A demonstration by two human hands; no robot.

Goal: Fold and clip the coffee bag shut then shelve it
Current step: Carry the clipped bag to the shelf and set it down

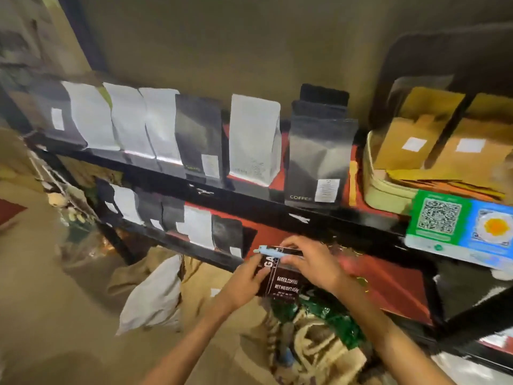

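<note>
The coffee bag (280, 276) looked like dark, slightly glossy film with white print, and the pale blue clip (273, 252) along its folded top looked like smooth plastic. On the upper shelf (249, 202), which seemed black painted metal with chipped spots, the white pouches (254, 140) were matt, while the black pouch marked COFFEE (319, 159) had a soft satin sheen. The flat bags in the cream tray (380, 190) looked like matt brown kraft paper (402, 145) with white paper labels. The QR code sign (458, 232) was glossy. The tote bag (319, 354) below was coarse woven cloth.
</note>
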